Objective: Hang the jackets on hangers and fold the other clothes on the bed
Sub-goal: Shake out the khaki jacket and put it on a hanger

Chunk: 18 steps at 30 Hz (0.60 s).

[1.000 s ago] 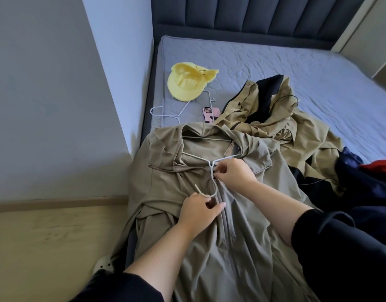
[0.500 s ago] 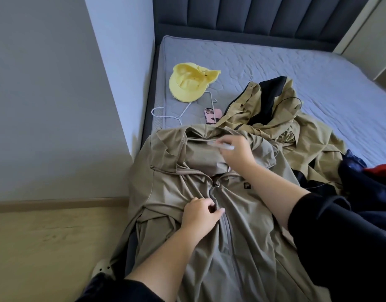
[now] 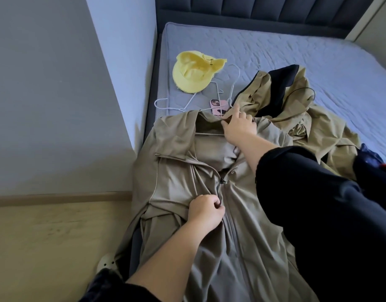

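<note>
Head view, hanging step on the first garment. Tan jacket point(image 3: 187, 175) lies front-up at the near edge of the bed point(image 3: 274, 51), its hem hanging over the side. A second ago both hands worked a hanger's hook over the chest. Now the hanger point(image 3: 209, 134) sits higher, one white bar showing inside the neck opening. Right hand point(image 3: 240, 127) has gone up to the collar, fingers curled over the fabric, index straight; cannot tell if the hook is in that grip. Left hand point(image 3: 206, 211) has dropped lower and pinches cloth beside the zip, below the zipper pull point(image 3: 222, 182). Judgement: hanger is being seated at the shoulders, with the hook not yet out through the collar. Second jacket point(image 3: 296, 101) and spare hangers point(image 3: 232, 88) wait beyond.
</note>
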Each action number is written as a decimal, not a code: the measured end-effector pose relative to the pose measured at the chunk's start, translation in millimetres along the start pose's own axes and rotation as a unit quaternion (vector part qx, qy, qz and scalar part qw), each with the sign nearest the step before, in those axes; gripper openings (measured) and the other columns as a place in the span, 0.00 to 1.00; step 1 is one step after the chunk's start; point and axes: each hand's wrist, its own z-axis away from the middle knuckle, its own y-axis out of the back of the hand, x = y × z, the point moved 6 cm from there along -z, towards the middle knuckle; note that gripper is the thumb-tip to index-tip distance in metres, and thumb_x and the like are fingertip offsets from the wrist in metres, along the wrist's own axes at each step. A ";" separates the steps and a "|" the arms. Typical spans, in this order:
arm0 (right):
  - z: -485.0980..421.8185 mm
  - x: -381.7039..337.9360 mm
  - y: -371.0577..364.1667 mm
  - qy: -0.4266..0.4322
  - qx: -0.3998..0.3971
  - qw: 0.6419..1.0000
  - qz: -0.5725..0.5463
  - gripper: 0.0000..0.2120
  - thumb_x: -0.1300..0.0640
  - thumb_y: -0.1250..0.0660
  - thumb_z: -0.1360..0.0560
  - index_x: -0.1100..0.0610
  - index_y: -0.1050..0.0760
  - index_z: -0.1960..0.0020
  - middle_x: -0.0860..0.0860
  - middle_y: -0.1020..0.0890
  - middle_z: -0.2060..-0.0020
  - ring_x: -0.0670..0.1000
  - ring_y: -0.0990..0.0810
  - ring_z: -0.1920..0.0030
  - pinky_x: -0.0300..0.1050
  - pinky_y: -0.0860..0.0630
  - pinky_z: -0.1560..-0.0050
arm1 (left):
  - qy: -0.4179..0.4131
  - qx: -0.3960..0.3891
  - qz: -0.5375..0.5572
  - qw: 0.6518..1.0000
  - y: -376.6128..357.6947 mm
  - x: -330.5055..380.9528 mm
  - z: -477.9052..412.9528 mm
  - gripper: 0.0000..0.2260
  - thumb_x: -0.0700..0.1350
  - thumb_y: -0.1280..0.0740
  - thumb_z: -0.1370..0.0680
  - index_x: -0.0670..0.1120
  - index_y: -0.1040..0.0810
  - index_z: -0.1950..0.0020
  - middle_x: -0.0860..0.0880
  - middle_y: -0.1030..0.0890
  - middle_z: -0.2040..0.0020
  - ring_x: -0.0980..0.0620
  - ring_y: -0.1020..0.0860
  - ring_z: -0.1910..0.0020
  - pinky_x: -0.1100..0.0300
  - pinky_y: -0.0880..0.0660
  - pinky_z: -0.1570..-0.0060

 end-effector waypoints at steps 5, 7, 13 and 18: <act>14.9 15.0 -19.8 0.035 -0.058 0.995 0.076 0.26 0.45 0.48 0.19 0.60 0.37 0.28 0.59 0.38 0.29 0.60 0.40 0.30 0.56 0.40 0.32 | 0.021 0.010 0.008 1.000 0.8 -2.3 -4.6 0.16 0.48 0.35 0.27 0.47 0.37 0.71 0.50 0.32 0.73 0.49 0.31 0.66 0.57 0.39 0.65; 34.1 10.7 -11.3 0.088 0.034 0.995 -0.002 0.20 0.51 0.45 0.20 0.61 0.32 0.32 0.59 0.33 0.33 0.61 0.36 0.33 0.54 0.38 0.34 | 0.022 0.011 0.007 1.000 0.0 -1.5 -6.0 0.16 0.49 0.35 0.27 0.47 0.36 0.71 0.51 0.30 0.72 0.49 0.29 0.64 0.58 0.38 0.64; 116.3 10.3 -24.1 0.204 -0.034 0.974 -0.097 0.14 0.46 0.37 0.24 0.53 0.31 0.64 0.48 0.26 0.69 0.54 0.27 0.63 0.45 0.34 0.67 | 0.023 0.017 0.008 1.000 0.5 -1.8 -5.6 0.16 0.51 0.34 0.26 0.48 0.33 0.70 0.49 0.19 0.60 0.46 0.23 0.53 0.59 0.33 0.57; 134.4 24.0 -42.7 0.201 -0.094 0.975 0.013 0.08 0.51 0.36 0.26 0.53 0.23 0.51 0.53 0.18 0.57 0.58 0.22 0.53 0.47 0.26 0.57 | 0.019 0.009 0.004 1.000 6.0 -0.1 -2.5 0.16 0.50 0.34 0.25 0.47 0.33 0.70 0.44 0.19 0.59 0.43 0.23 0.53 0.58 0.31 0.58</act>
